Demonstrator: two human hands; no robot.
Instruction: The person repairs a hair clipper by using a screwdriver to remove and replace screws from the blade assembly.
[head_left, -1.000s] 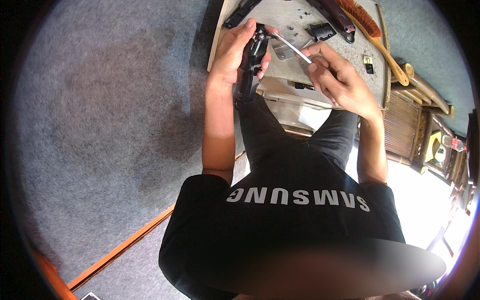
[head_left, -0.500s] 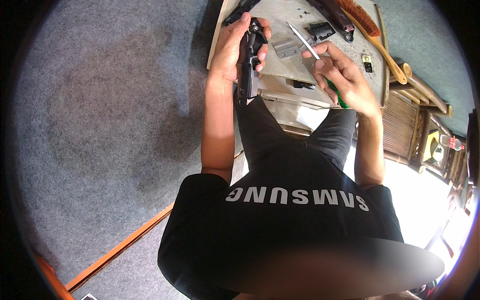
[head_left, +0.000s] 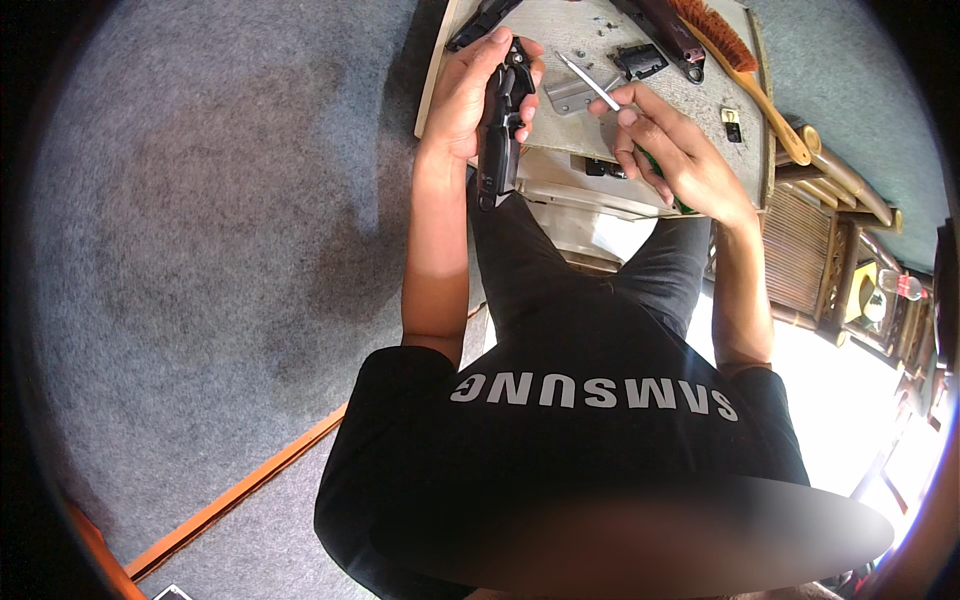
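My left hand [head_left: 462, 95] is wrapped round a long black body, seemingly a hair clipper housing [head_left: 498, 155], held upright over the table's left side. A small loop shows at its near end; my fingers and thumb cover part of its far half. In my right hand [head_left: 680, 150] is a screwdriver [head_left: 590, 82] with a pale metal shaft and a green handle mostly hidden by the palm. Its tip points far left, apart from the housing. Beneath the shaft, a grey metal plate with holes [head_left: 566, 98] lies on the table [head_left: 690, 110].
Beyond my right hand lie a black plastic part [head_left: 641, 62], a dark casing with a loop [head_left: 662, 32] and a wooden-handled brush [head_left: 720, 38]. Tiny screws are scattered at the far side. A small yellow-and-black piece [head_left: 732, 125] sits rightward. A bamboo chair [head_left: 800, 255] stands at right.
My right hand has shifted a little left, carrying the screwdriver; its tip is now closer to the black housing. My left hand has barely moved.
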